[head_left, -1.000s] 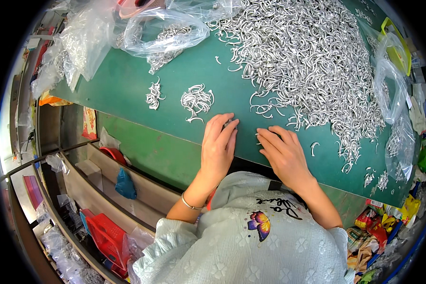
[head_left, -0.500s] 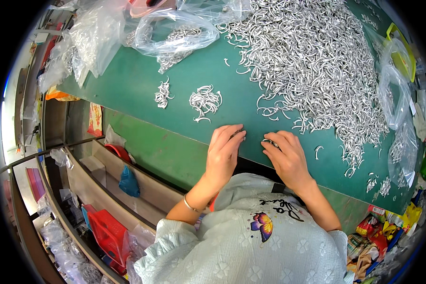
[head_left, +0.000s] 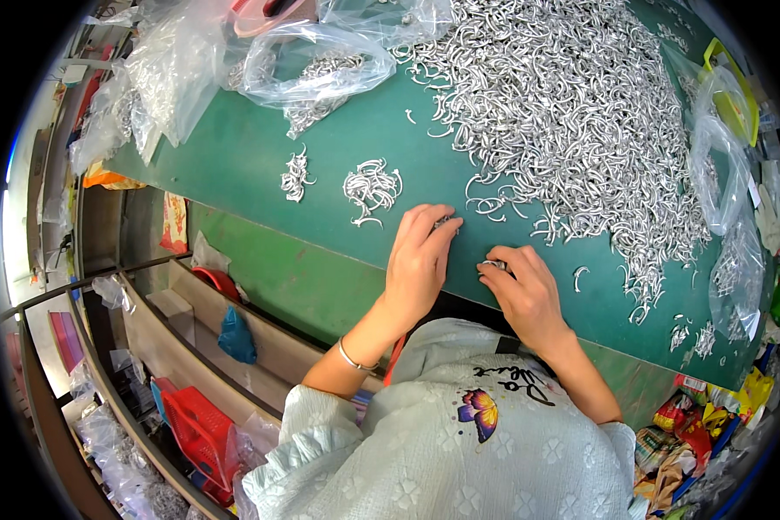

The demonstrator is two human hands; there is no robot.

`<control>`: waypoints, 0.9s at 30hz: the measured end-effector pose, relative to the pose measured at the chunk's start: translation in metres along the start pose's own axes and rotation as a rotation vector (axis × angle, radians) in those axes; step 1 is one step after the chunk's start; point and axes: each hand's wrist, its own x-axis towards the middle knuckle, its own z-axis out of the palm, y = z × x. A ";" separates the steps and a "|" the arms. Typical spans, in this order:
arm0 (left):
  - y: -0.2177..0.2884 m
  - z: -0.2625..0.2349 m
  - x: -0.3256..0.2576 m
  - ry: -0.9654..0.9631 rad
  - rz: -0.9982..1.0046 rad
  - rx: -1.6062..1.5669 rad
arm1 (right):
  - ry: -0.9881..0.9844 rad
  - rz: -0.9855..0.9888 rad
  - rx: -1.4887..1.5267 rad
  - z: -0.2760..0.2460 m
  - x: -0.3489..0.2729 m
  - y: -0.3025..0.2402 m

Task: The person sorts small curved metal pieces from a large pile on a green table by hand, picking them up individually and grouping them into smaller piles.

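Both hands hang over the near edge of the green table (head_left: 234, 165). The left hand (head_left: 422, 260) has its fingers curled narrow, apparently around a few silver pieces (head_left: 446, 223), though the knuckles hide most of them. The right hand (head_left: 526, 290), just beside it, pinches a few more between thumb and fingertips. The main pile (head_left: 572, 113) spreads from the table's far edge toward its right end.

To hold such thin, curved bits well, I'd keep the fingertips close together and the grip light (they look ready to hook on one another), with both hands low over the table.

Counted: two hands; one big pile, its pieces too many to number; two small heaps left of the hands, a larger heap (head_left: 373, 185) and a smaller heap (head_left: 295, 176); one loose piece (head_left: 581, 276) right of the right hand; two tiny clusters (head_left: 705, 340) by the near right corner; one yellow-green basket (head_left: 728, 104) at the right edge.
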 end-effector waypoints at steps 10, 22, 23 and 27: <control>0.018 0.003 -0.002 0.075 -0.070 0.028 | -0.058 0.028 0.066 -0.017 -0.010 0.007; 0.068 0.031 -0.027 -0.285 0.034 -0.266 | -0.062 0.193 0.056 -0.057 -0.052 0.012; 0.071 0.033 -0.025 -0.303 0.041 -0.254 | -0.049 0.230 0.063 -0.057 -0.053 0.010; 0.072 0.037 -0.020 -0.294 0.065 -0.241 | 0.010 0.256 0.037 -0.058 -0.051 0.007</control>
